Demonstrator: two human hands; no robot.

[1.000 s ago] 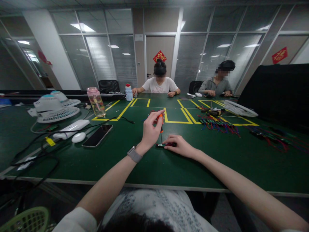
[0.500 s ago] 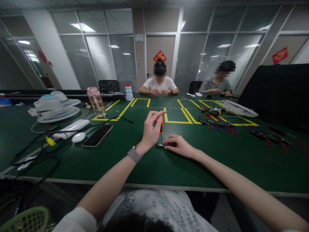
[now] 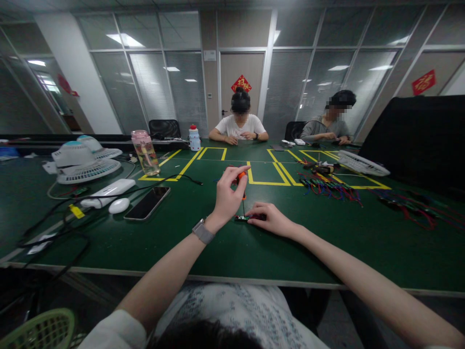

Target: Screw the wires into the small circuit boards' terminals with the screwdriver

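My left hand point(image 3: 230, 194) is closed around the orange handle of a screwdriver point(image 3: 242, 177). The screwdriver stands upright, its thin shaft reaching down to a small circuit board point(image 3: 241, 218) that lies on the green table point(image 3: 203, 252). Most of the handle is hidden behind my fingers. From the right side, my right hand point(image 3: 267, 217) grips the board's right end with bent fingers and rests low on the tabletop. Dark and red wires show close to those fingertips.
Boards with red and blue wires point(image 3: 329, 186) lie to the right, beside a white keyboard point(image 3: 363, 163) and a dark monitor point(image 3: 417, 145). On the left are a phone point(image 3: 147, 203), cables, a white mouse point(image 3: 119, 206), a fan point(image 3: 87, 169) and a bottle point(image 3: 146, 154). Two people sit opposite.
The fingers of my left hand have shifted slightly around the screwdriver handle, and its orange top shows differently. My right hand stays in place on the board.
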